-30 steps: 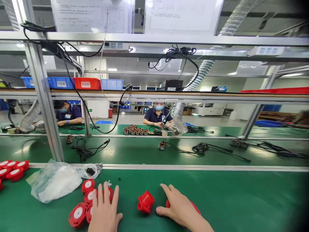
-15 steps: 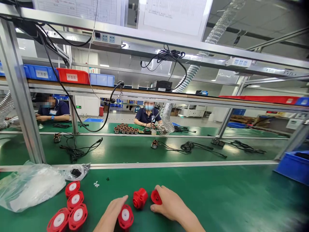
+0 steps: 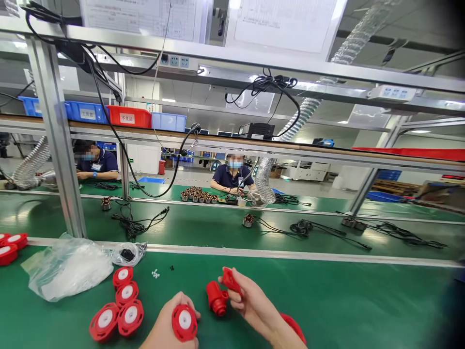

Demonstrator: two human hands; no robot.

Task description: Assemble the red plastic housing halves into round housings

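My left hand (image 3: 166,317) is wrapped round a red round part with a white disc (image 3: 184,320), its disc side facing me. Between the thumb and fingers of my right hand (image 3: 250,300) is a small red plastic piece (image 3: 231,281), tilted and lifted off the green bench. A red cylindrical part with side stubs (image 3: 217,298) lies between the two hands, close to the right fingertips. Another red part (image 3: 293,327) shows partly from behind my right forearm. To the left, several red parts with white discs (image 3: 130,317) sit grouped on the bench.
A clear plastic bag (image 3: 72,269) and a smaller bag with black bits (image 3: 127,254) lie at the left. Small white pieces (image 3: 155,274) and black bits (image 3: 172,267) are near them. A metal rail (image 3: 232,252) crosses behind. Two people sit at the far bench.
My left hand has closed round the red part with the white disc. My right hand has raised and turned its red piece. The cylindrical part's orientation differs, and the view has shifted left.
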